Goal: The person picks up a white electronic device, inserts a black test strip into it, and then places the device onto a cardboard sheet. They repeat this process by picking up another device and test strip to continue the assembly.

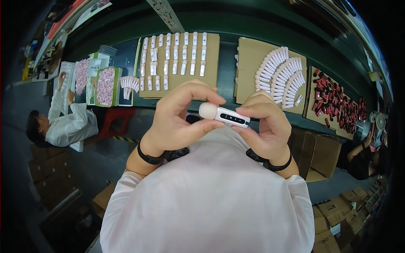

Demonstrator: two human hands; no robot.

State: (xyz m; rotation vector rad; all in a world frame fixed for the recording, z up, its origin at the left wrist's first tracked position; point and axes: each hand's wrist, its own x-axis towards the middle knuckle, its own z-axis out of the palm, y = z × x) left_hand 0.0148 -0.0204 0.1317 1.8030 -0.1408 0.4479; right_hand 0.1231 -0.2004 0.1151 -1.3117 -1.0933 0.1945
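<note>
A small white wand massager [233, 117] with a round, pale head and a dark button panel is held level before my chest, its head to the left. My left hand [175, 116] pinches it near the head between thumb and fingers. Its other end is gripped by my right hand [270, 124], thumb below and index finger above. Beyond my hands, a cardboard sheet [211, 63] bears rows of similar white massagers. On a second cardboard sheet [248, 52], farther right, more massagers lie in curved rows.
Red-and-black pieces [335, 99] cover a board at the right. At the left stands a green-edged tray [116, 86] of small pinkish parts. One person [69, 122] works at the left, another [365, 156] at the right. An open carton [322, 156] stands beside my right arm.
</note>
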